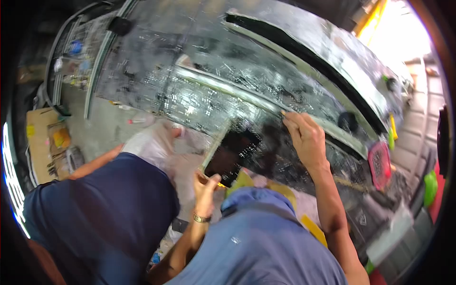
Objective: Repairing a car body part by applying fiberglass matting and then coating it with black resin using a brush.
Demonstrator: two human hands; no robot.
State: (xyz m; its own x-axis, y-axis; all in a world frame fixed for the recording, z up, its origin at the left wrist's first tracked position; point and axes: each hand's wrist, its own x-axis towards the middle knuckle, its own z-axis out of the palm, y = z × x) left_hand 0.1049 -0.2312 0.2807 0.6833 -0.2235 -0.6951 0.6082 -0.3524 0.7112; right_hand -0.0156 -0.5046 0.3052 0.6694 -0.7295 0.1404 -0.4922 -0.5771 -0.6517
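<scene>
My left hand (204,192), with a wristwatch on its wrist, is closed at the near corner of a dark glossy panel (232,149) that has a pale strip along its left edge. Thumb and fingers pinch that corner. Further right, my right hand (306,137) reaches over the wet-looking dark worktop (142,66). Its fingers are pressed together round something small with an orange tip, too little of which shows to name. The fingertips are beside a long pale strip (228,88) lying slantwise across the worktop.
A long black piece with pale edges (304,47) lies at the far side. A pink-rimmed basket (379,164) is at the right. Close on my left stands another person in a dark blue shirt (114,204). Shelving (78,52) and a cardboard box (45,137) are further left.
</scene>
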